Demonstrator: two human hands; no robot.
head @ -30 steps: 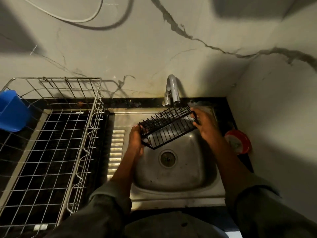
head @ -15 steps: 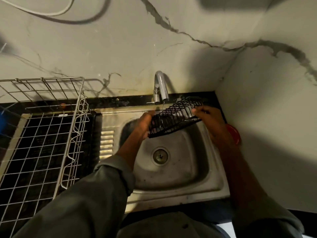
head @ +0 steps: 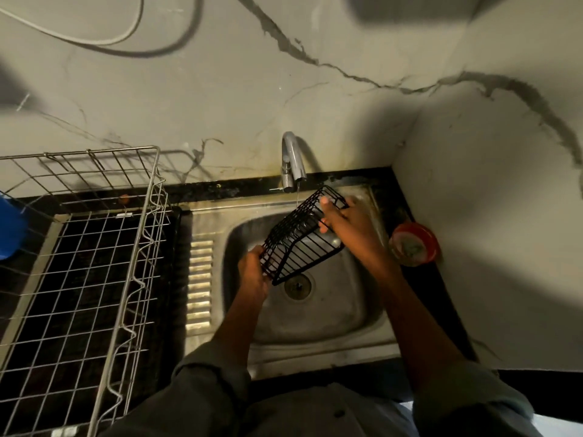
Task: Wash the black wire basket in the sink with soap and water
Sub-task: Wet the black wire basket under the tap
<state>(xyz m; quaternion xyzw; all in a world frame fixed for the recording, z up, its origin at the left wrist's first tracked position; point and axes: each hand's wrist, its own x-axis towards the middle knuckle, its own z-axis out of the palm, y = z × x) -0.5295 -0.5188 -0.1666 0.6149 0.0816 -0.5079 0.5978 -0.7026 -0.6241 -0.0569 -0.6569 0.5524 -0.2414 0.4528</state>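
I hold the black wire basket [head: 299, 239] tilted over the steel sink [head: 318, 323], just above the drain [head: 297, 286]. My left hand [head: 252, 274] grips its lower near corner. Its upper far end is held by my right hand [head: 344, 220], fingers through the wires. A thin stream of water falls from the tap [head: 291, 159] onto the basket's upper edge. No soap or sponge shows in my hands.
A large metal dish rack [head: 94, 247] stands on the dark counter to the left, with a blue container [head: 9, 228] at its far left edge. A round red tub [head: 414, 244] sits on the counter right of the sink. Walls close in behind and on the right.
The basket has tipped steeper, its near end dropping toward the drain. My left hand moved down and nearer with it. A thin stream of water shows at the tap.
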